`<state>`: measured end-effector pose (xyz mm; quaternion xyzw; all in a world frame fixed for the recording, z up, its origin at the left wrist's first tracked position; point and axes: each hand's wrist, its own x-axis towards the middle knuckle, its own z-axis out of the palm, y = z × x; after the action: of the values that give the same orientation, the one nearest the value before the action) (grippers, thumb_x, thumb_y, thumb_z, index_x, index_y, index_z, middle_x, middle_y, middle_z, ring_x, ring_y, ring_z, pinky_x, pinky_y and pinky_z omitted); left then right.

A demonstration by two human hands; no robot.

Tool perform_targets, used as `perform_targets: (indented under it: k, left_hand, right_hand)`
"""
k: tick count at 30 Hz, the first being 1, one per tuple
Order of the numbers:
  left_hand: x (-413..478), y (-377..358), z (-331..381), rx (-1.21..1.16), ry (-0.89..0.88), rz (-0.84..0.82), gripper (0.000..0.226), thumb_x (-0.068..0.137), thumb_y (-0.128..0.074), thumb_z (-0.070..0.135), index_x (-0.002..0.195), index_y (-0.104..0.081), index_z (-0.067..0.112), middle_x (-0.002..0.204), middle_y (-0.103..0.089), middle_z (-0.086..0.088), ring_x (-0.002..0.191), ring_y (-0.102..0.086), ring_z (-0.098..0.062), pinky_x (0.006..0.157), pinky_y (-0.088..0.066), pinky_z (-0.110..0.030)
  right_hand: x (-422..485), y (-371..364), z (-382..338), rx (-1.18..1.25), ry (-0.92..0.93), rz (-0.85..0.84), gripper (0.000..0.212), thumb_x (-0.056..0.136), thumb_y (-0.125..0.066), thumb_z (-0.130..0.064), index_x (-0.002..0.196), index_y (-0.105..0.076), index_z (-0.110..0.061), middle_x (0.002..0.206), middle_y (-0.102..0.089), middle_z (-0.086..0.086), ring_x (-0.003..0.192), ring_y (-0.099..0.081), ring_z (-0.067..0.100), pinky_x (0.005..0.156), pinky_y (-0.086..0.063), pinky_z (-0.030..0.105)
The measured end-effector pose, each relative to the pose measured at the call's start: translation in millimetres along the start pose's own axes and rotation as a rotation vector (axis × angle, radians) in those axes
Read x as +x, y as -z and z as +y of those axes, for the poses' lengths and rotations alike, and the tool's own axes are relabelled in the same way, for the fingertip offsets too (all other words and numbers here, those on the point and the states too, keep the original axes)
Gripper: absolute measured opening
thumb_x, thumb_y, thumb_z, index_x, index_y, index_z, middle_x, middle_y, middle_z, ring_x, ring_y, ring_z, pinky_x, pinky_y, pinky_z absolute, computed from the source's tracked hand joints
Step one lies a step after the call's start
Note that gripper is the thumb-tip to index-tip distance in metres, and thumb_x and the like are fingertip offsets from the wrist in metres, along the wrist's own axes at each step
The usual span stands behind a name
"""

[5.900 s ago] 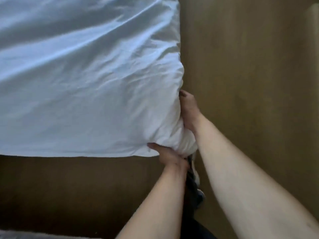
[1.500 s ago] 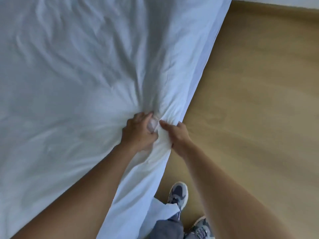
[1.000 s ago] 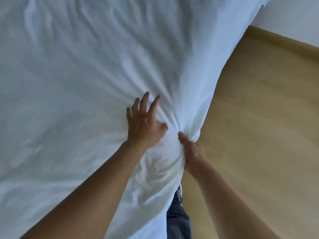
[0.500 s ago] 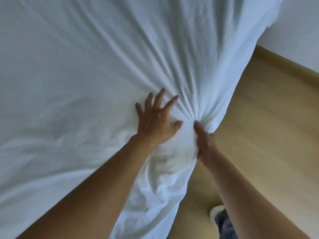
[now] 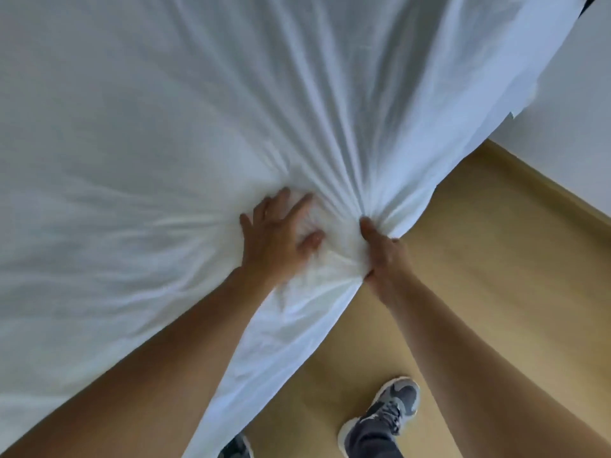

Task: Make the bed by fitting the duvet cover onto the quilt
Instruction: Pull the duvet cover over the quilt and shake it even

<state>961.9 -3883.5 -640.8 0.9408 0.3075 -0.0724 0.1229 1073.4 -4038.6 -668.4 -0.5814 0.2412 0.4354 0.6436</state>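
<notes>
Nearest, at six o'clock, a grey sneaker (image 5: 385,413) stands on the tan wooden floor (image 5: 496,292), which runs off toward three o'clock. At the centre the left hand (image 5: 277,239) lies on the white duvet cover (image 5: 198,127) with fingers spread and nearly straight, pressing the cloth without gripping it, while just beside it toward three o'clock the right hand (image 5: 385,256) pinches a gathered bunch of the cover's edge in curled fingers, creases fanning out from that grip. Beyond, the cover fills everything from nine to one o'clock, and a white wall (image 5: 568,143) shows at two o'clock.
</notes>
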Motion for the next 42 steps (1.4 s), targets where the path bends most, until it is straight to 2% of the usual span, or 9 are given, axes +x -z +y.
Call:
perform_targets:
  k: [6,10,13,15,21,27,33,38,42]
  left_hand:
    - [11,-1,31,0.103,0.067,-0.261,0.057,0.091,-0.033,0.070,0.146,-0.036,0.054,0.164,-0.023,0.008,0.146,-0.027,-0.027,0.115,-0.028,-0.053]
    - [83,39,55,-0.104,0.009,-0.089,0.049,0.090,-0.045,0.062,0.076,-0.067,0.021,0.086,-0.061,0.002,0.091,-0.064,-0.032,0.075,-0.047,-0.034]
    - [176,50,103,-0.087,-0.089,0.070,0.041,0.087,-0.058,0.052,0.121,-0.066,0.031,0.133,-0.056,-0.008,0.123,-0.052,-0.037,0.101,-0.044,-0.050]
    - [208,36,137,-0.030,-0.058,-0.179,0.062,0.095,-0.049,0.059,0.153,-0.030,0.047,0.167,-0.012,-0.002,0.151,-0.013,-0.035,0.116,-0.015,-0.068]
    - [233,26,131,0.039,-0.115,-0.274,0.053,0.094,-0.027,0.064,0.145,-0.037,0.054,0.162,-0.021,0.016,0.147,-0.022,-0.024,0.112,-0.023,-0.061]
    - [318,58,157,-0.017,-0.189,-0.137,0.048,0.088,-0.034,0.064,0.085,-0.065,0.027,0.099,-0.063,0.006,0.096,-0.063,-0.027,0.079,-0.040,-0.038]
    - [376,40,232,0.015,-0.084,-0.250,0.100,0.070,-0.050,0.089,0.155,-0.020,0.044,0.169,-0.002,0.005,0.154,-0.004,-0.029,0.116,-0.002,-0.069]
    - [403,60,270,-0.127,-0.072,-0.207,0.099,0.048,-0.041,0.100,0.128,-0.045,0.041,0.141,-0.043,0.010,0.129,-0.045,-0.025,0.105,-0.033,-0.059]
    - [462,72,315,-0.218,0.051,-0.132,0.122,0.052,-0.061,0.091,0.154,-0.010,0.048,0.163,-0.013,0.004,0.139,-0.029,-0.034,0.103,-0.040,-0.056]
  right_hand:
    - [51,-15,-131,0.185,-0.004,-0.231,0.065,0.068,-0.086,-0.046,0.120,-0.069,-0.011,0.114,-0.075,0.006,0.104,-0.072,0.025,0.097,-0.054,0.045]
    - [96,-32,-187,0.176,0.028,-0.075,0.046,0.083,-0.081,-0.031,0.118,-0.067,-0.006,0.119,-0.071,0.012,0.101,-0.072,0.027,0.086,-0.059,0.044]
    - [108,-19,-178,0.120,-0.024,0.061,0.035,0.089,-0.075,-0.028,0.113,-0.067,-0.003,0.105,-0.074,0.013,0.085,-0.074,0.025,0.073,-0.062,0.037]
    - [111,-9,-181,0.123,-0.099,-0.060,0.047,0.092,-0.068,-0.035,0.122,-0.062,0.000,0.105,-0.071,0.017,0.092,-0.071,0.031,0.089,-0.056,0.043]
    - [154,-12,-268,0.149,-0.116,-0.074,0.093,0.053,-0.087,-0.066,0.125,-0.066,-0.011,0.120,-0.071,0.012,0.109,-0.069,0.034,0.102,-0.050,0.049]
    - [217,7,-402,0.324,0.137,0.012,0.036,0.092,-0.069,-0.043,0.111,-0.077,-0.014,0.119,-0.073,0.009,0.107,-0.071,0.028,0.082,-0.060,0.044]
    - [229,75,-422,0.039,0.029,0.064,0.040,0.090,-0.073,-0.019,0.126,-0.062,-0.007,0.108,-0.076,0.009,0.094,-0.074,0.026,0.066,-0.062,0.040]
    - [260,47,-518,-0.016,0.222,0.071,0.065,0.063,-0.090,-0.053,0.117,-0.067,-0.024,0.108,-0.076,-0.004,0.100,-0.073,0.017,0.092,-0.057,0.040]
    - [299,17,-582,0.009,0.351,0.226,0.068,0.060,-0.089,-0.052,0.117,-0.068,-0.022,0.103,-0.077,-0.010,0.095,-0.073,0.010,0.077,-0.060,0.026]
